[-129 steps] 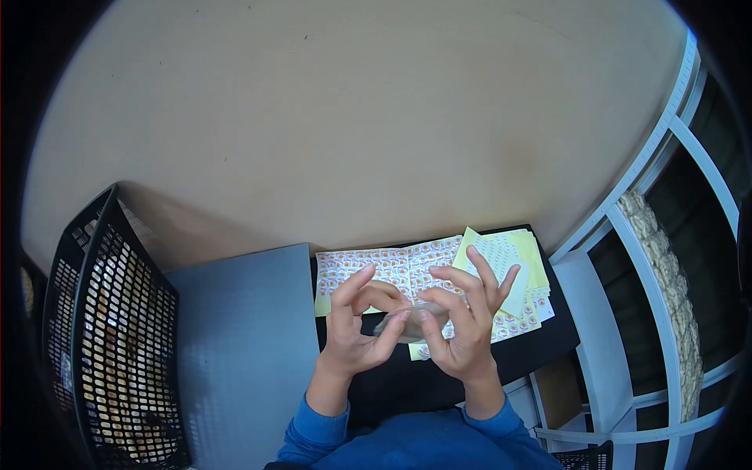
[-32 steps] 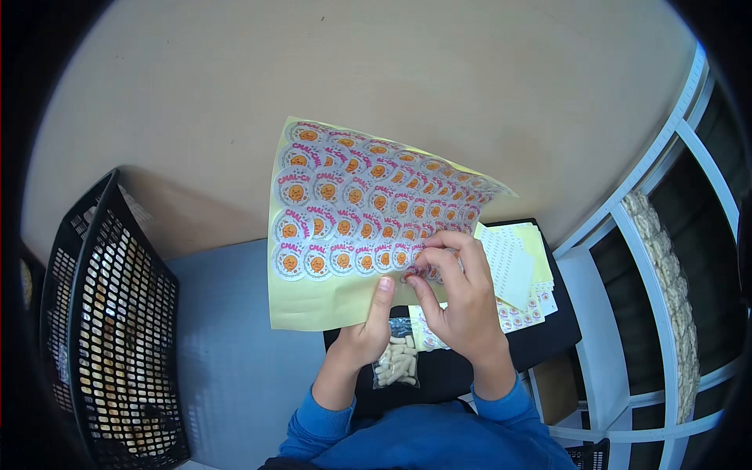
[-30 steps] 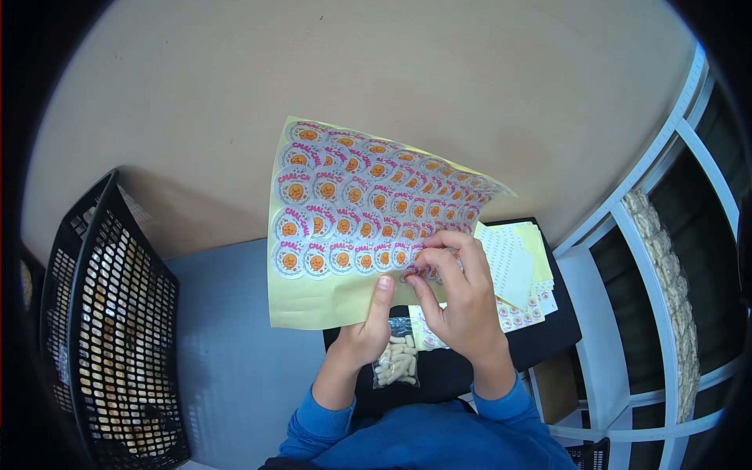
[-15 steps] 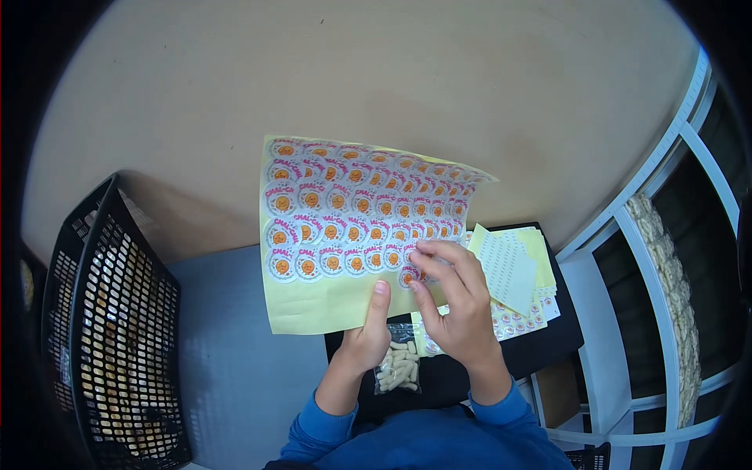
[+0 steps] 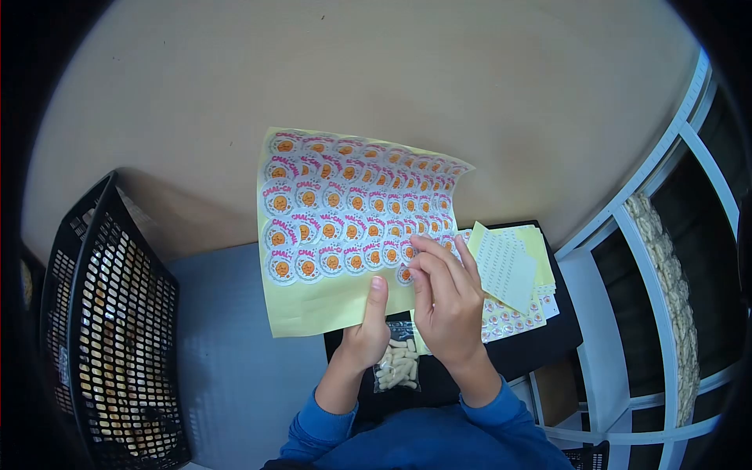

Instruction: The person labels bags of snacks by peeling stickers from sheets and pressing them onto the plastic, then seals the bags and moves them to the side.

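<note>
A large yellow-backed sticker sheet [image 5: 313,313] is held up in front of me, with rows of overlapping round stickers showing small orange pictures and pink lettering. My left hand [image 5: 366,333] grips its lower edge, thumb on the front and fingers hidden behind. At the right end of the bottom row, my right hand [image 5: 450,301] has thumb and index finger pinched together by a round sticker [image 5: 405,275], which sits slightly below its row. The fingers partly cover it. Below the hands lies a clear bag of pale, finger-shaped pieces [image 5: 397,368].
More sticker sheets and backing papers [image 5: 509,274] lie stacked on a black surface [image 5: 560,333] at right. A black slatted basket [image 5: 129,329] stands left on a grey surface [image 5: 235,329]. White shelving [image 5: 607,329] curves along the right; a beige wall [image 5: 376,70] rises behind.
The sheet has shifted slightly left and its face has tilted more toward me. My right hand has moved a little left, its thumb and index finger closer together and the outer finger more raised.
</note>
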The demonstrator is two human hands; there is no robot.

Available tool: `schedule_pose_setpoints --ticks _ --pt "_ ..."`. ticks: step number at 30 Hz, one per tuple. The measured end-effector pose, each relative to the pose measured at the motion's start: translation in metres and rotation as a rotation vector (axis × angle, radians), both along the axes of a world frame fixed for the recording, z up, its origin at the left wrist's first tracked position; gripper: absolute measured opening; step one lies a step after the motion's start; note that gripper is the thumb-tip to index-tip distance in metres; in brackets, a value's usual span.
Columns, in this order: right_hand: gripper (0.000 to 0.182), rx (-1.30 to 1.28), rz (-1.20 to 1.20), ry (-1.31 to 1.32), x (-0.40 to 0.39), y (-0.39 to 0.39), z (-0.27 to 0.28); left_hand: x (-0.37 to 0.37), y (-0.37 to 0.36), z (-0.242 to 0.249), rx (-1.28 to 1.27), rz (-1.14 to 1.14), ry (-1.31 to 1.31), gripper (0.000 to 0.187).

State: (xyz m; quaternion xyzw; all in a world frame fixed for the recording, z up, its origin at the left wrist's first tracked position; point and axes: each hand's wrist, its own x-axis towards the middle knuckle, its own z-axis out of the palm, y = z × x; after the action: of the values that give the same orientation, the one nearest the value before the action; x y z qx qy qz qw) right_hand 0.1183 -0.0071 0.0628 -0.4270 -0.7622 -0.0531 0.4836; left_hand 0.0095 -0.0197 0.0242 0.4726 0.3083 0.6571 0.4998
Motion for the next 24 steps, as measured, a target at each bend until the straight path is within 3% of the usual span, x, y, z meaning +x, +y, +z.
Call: schedule_pose_setpoints --ticks 18,24 --pt "0.003 -0.164 0.131 -0.024 0.003 -0.011 0.002 -0.003 0.002 0.0 -0.034 -0.013 -0.017 0.036" --pt "0.001 -0.207 0.195 -0.027 0.007 -0.012 0.003 -0.008 0.004 0.0 -0.023 -0.109 0.018 0.037"
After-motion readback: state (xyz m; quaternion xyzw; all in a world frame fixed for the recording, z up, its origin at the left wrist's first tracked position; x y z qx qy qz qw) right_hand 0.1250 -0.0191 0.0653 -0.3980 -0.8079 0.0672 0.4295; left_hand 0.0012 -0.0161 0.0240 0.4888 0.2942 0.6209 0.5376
